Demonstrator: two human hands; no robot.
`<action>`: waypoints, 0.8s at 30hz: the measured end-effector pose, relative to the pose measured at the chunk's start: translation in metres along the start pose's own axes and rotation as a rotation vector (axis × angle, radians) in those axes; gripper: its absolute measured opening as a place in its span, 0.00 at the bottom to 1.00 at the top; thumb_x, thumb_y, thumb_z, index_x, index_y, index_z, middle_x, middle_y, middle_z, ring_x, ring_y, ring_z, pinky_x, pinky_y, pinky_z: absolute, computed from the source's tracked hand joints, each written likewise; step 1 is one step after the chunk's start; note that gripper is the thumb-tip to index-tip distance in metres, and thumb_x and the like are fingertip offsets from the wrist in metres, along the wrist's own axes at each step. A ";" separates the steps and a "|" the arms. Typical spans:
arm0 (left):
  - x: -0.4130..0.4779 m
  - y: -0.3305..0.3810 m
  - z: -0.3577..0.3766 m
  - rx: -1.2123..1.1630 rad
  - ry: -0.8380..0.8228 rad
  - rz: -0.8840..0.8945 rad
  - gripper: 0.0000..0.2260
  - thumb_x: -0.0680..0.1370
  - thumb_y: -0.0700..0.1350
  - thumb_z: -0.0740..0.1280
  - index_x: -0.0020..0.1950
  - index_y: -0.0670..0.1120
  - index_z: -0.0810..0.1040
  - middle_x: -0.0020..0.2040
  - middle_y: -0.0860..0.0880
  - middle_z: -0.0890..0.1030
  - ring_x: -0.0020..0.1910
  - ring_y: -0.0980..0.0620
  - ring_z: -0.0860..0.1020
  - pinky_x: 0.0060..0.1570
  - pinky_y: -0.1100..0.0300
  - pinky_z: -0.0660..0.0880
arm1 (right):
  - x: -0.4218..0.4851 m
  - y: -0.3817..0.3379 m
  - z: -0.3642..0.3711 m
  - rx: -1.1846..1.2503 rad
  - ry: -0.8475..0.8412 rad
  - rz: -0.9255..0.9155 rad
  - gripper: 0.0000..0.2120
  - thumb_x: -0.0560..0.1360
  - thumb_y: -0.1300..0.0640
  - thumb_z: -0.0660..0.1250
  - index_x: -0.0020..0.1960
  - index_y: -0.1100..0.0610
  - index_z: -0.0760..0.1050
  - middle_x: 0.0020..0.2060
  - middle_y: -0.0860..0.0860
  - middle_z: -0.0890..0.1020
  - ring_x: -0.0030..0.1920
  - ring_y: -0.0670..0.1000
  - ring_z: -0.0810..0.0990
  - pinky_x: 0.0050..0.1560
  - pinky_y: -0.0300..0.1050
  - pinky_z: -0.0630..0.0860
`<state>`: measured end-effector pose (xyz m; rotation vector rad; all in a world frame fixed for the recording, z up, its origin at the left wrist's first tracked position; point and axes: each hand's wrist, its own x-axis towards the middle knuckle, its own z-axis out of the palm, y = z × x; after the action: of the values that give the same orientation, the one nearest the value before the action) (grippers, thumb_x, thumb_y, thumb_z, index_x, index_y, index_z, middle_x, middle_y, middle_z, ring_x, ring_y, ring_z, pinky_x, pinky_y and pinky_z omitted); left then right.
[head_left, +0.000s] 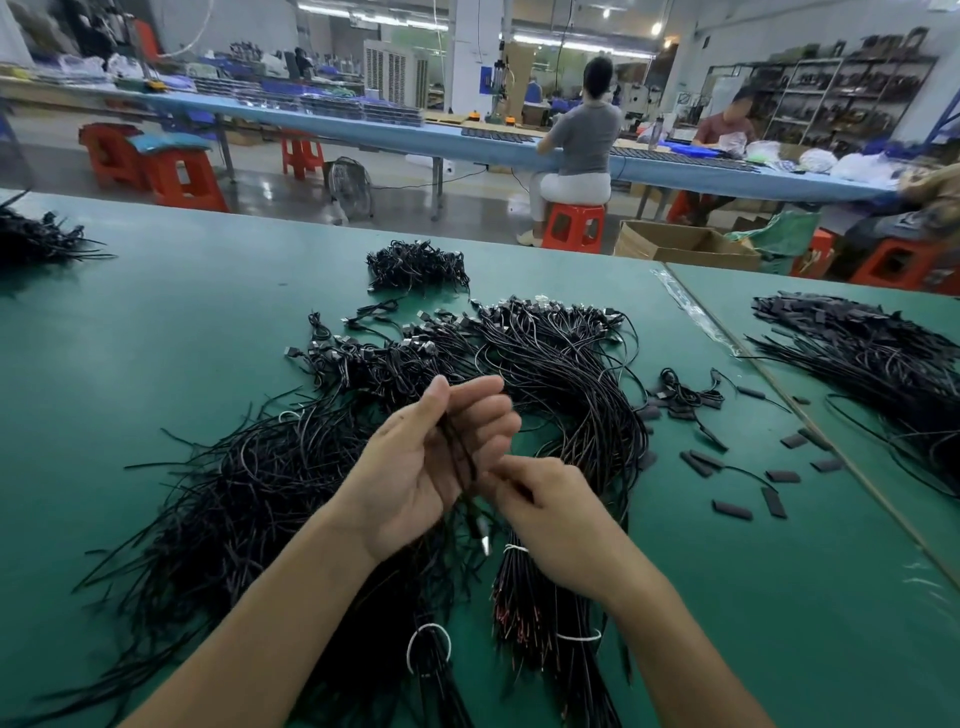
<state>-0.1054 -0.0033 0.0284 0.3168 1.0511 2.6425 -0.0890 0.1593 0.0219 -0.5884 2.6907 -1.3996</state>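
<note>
Above the middle of the green worktop (156, 338), both hands work one thin black cable (461, 457), raised clear of the heaps so that a single strand can be told from the rest; left hand (415, 478) turned palm-up, its grip half closed, fingers loosely curled and thumb upright, with the cable running down across the palm; right hand (558, 525) just beside it, its grip closed to a fingertip pinch on the lower run of the same cable, though what exactly lies between the fingertips is hidden; metal plug (484, 543), bright and pointed, hanging below the hands, apparently at this cable's end. Beneath the forearms, a loose heap (270, 493) of like cables, matt, round-sectioned and springy, splayed in all directions; to its right a tied bundle (524, 597), kept parallel by white ties (515, 548), with reddish wire ends showing at its cut end; probably sorted stock set apart from unsorted. Farther off, a fan of cables (550, 343) with squarish connectors laid heads-outward, judged to be so for easy picking. Short flat black sleeves (732, 510), rectangular and dull, lie scattered near the right hand, likely waiting to be slid onto cables; another pile (883, 358) rests on the adjoining worktop (737, 286).
</note>
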 end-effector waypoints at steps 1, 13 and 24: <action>0.002 -0.002 0.000 0.003 0.023 0.035 0.20 0.80 0.51 0.60 0.57 0.39 0.84 0.51 0.41 0.85 0.49 0.47 0.85 0.45 0.60 0.82 | 0.000 -0.002 0.001 -0.045 -0.026 -0.003 0.17 0.82 0.52 0.63 0.34 0.46 0.73 0.24 0.43 0.71 0.25 0.43 0.63 0.26 0.40 0.63; -0.011 -0.017 -0.004 0.932 0.025 -0.072 0.25 0.85 0.54 0.55 0.32 0.52 0.80 0.23 0.53 0.73 0.20 0.57 0.69 0.21 0.67 0.66 | 0.007 -0.007 -0.029 0.008 0.102 -0.120 0.07 0.73 0.49 0.75 0.39 0.50 0.81 0.29 0.45 0.81 0.28 0.42 0.69 0.30 0.38 0.68; 0.001 0.005 0.006 -0.111 0.085 -0.053 0.15 0.78 0.53 0.61 0.40 0.44 0.78 0.30 0.50 0.77 0.26 0.56 0.77 0.26 0.66 0.75 | 0.004 0.002 0.009 -0.034 0.038 -0.017 0.13 0.82 0.51 0.63 0.40 0.51 0.78 0.25 0.42 0.73 0.25 0.43 0.65 0.27 0.39 0.63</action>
<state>-0.1053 -0.0019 0.0363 0.1530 0.9200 2.6742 -0.0914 0.1517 0.0157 -0.5951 2.7501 -1.3855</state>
